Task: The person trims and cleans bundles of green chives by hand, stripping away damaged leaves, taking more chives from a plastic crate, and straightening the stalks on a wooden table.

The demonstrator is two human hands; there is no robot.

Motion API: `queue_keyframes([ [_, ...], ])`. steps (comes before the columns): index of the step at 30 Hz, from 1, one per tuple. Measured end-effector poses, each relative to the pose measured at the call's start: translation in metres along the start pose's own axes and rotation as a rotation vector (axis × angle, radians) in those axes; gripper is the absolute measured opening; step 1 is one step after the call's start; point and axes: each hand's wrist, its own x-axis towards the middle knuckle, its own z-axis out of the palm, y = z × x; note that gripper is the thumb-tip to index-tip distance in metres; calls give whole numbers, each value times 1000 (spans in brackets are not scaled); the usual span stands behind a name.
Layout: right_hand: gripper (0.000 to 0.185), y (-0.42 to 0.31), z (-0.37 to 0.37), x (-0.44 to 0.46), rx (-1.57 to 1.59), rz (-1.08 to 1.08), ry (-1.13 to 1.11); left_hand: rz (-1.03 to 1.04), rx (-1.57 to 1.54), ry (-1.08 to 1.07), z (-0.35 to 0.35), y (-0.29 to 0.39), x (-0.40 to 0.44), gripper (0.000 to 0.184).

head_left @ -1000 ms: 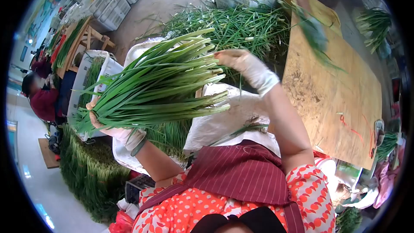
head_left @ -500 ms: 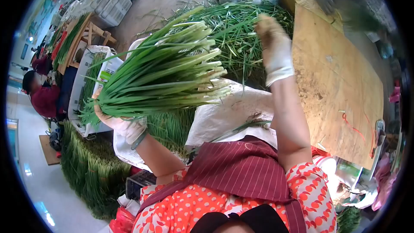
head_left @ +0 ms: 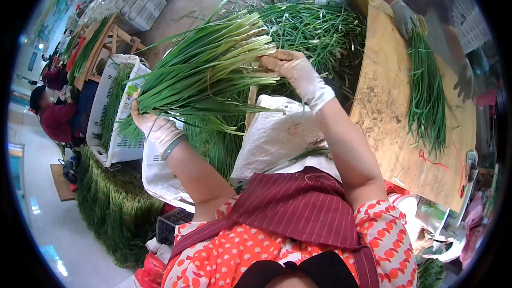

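Note:
A large bunch of Chinese chives (head_left: 213,69) is held up in front of me, green leaves to the left and pale stem ends to the right. My left hand (head_left: 154,125), in a whitish glove, is closed around the leafy end from below. At the stem ends, my gloved right hand (head_left: 293,69) has its fingers pinched on some stalks. Behind the bunch lies a heap of loose chives (head_left: 314,32). More chives (head_left: 213,154) stand below it, beside a white sack (head_left: 282,133) over my lap.
A co-worker's gloved hand (head_left: 405,18) holds another chive bunch (head_left: 426,90) over a wooden board (head_left: 384,101) at right. White crates (head_left: 109,149) stand at left, with stacked chive bundles (head_left: 117,202) on the floor. Another person (head_left: 56,120) sits at far left.
My right hand has come down and left from above the heap onto the stem ends. The bunch tilts slightly higher. The co-worker's chives have moved onto the board.

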Motion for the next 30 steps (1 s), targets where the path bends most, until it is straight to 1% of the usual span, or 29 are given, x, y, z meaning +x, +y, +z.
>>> queue_keyframes([
  [1, 41, 4, 2, 3, 0, -2, 1, 44, 163, 9, 6, -6, -2, 44],
  [3, 29, 8, 2, 7, 42, -1, -58, 80, 254, 62, 18, -15, -8, 39],
  [4, 29, 7, -1, 9, 41, 0, -58, 96, 300, 90, 28, -21, -13, 37],
  [6, 23, 3, -11, 13, 96, -207, -63, -112, 316, 115, 60, -31, -27, 28],
  [7, 21, -10, -14, 8, -285, -301, 13, -43, 366, 309, 83, -48, -35, 26],
  [8, 21, -11, -18, 11, -21, -261, -50, -50, 367, 304, 91, -51, -38, 26],
  [10, 21, -19, -22, 1, 264, -102, -199, -147, 265, 176, 97, -50, -46, 20],
  [11, 21, -32, -13, -10, 43, 27, -117, -169, 338, 242, 94, -46, -41, 21],
  [12, 20, -42, -6, -19, -180, 154, -36, -164, 332, 242, 87, -45, -35, 21],
  [13, 21, -39, -8, -19, -276, -14, -162, -42, 398, 252, 84, -50, -33, 25],
  [14, 20, -41, -8, -27, -194, 47, -213, 78, 467, 262, 83, -52, -31, 30],
  [15, 21, -38, -11, -30, -255, -33, -215, 8, 392, 339, 87, -50, -28, 31],
  [16, 23, -36, -17, -33, -315, -115, -217, 11, 392, 336, 86, -49, -26, 31],
  [18, 21, -50, -35, -47, -485, -71, -79, -5, 434, 284, 76, -42, -20, 31],
  [19, 17, -54, -49, -53, -393, -127, 20, -58, 367, 182, 60, -29, -13, 30],
  [20, 13, -49, -71, -56, -286, -234, 135, -56, 366, 182, 57, -28, -11, 30],
  [21, 14, -50, -90, -59, -156, -309, 277, 0, 393, 215, 56, -28, -9, 26],
  [22, 19, -50, -122, -60, -16, -343, 361, 57, 419, 248, 55, -27, -9, 22],
  [23, 22, -38, -163, -63, 66, -413, 501, 61, 415, 247, 59, -27, -9, 22],
  [24, 22, -42, -164, -62, 63, -415, 497, 42, 356, 300, 68, -27, -11, 22],
  [25, 24, -49, -161, -62, -110, -403, 734, 21, 297, 351, 75, -28, -12, 21],
  [26, 26, -56, -158, -63, -286, -385, 972, 21, 294, 349, 80, -30, -14, 21],
  [27, 26, -59, -152, -60, -287, -388, 971, 1, 281, 344, 83, -32, -18, 20],
  [29, 35, -66, -102, -43, -1080, -718, 720, -19, 269, 338, 91, -42, -24, 19],
  [30, 41, -65, -70, -36, -1073, -711, 573, 90, 402, 350, 95, -52, -29, 19],
])
